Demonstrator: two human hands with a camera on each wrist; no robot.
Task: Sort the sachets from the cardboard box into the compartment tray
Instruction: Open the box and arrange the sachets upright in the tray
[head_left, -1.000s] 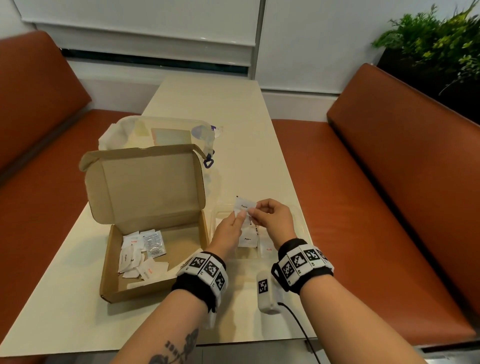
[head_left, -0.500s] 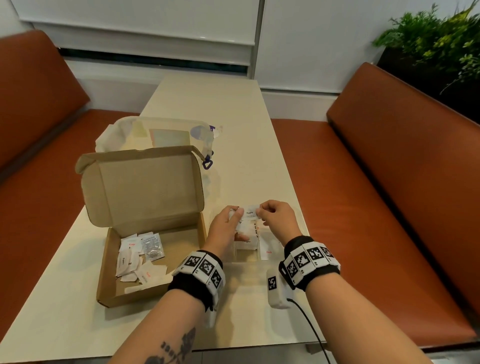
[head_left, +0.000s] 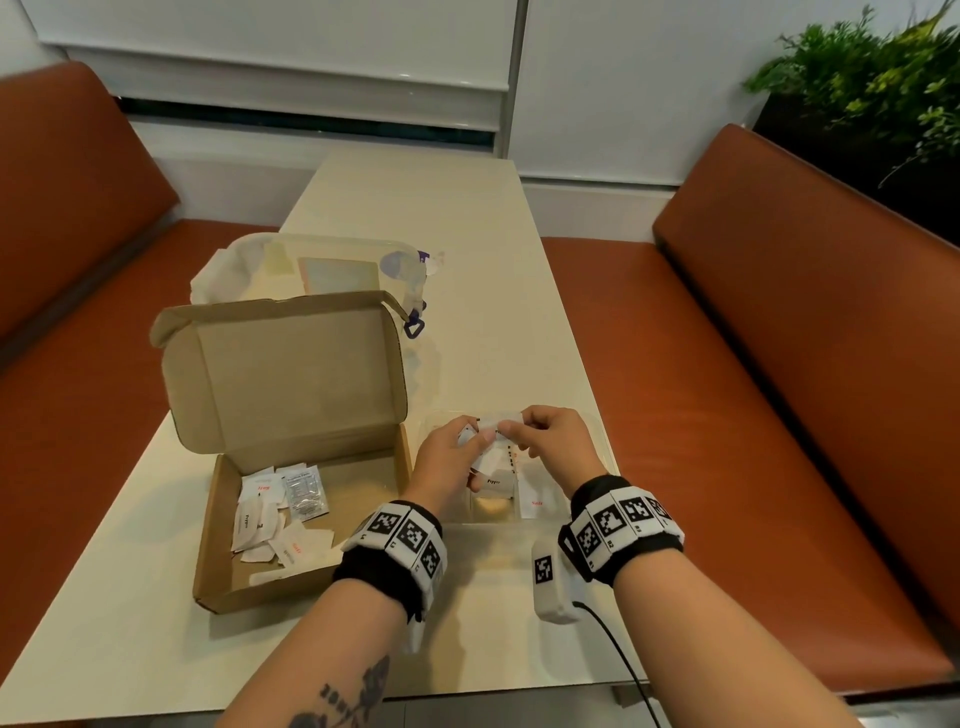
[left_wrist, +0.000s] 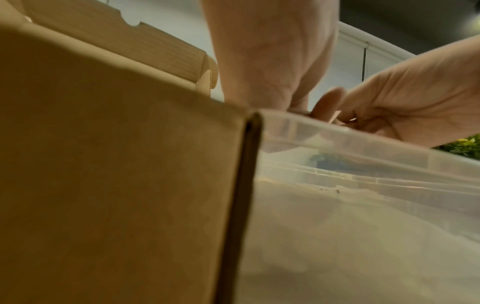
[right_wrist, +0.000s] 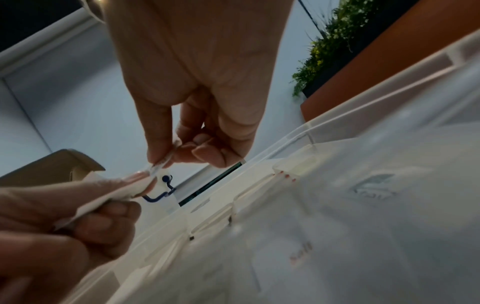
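Both the left hand and right hand pinch small white paper sachets over the clear plastic compartment tray, so it is best to read each label and drop it gently with its own kind.

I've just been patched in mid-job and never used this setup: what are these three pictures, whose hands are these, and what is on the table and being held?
No machine here: a person works with two bare hands, wearing cameras. The wide picture comes from the head; the other two look along each wrist at the fingers.

On the table stands an open cardboard box with loose sachets inside. Right of it sits a clear compartment tray, already holding a few sachets. A clear bag lies behind the box.

Above the tray, the left hand and the right hand both pinch one white sachet between them. The right wrist view shows that grip close up. The left wrist view mostly shows the box wall and tray rim.
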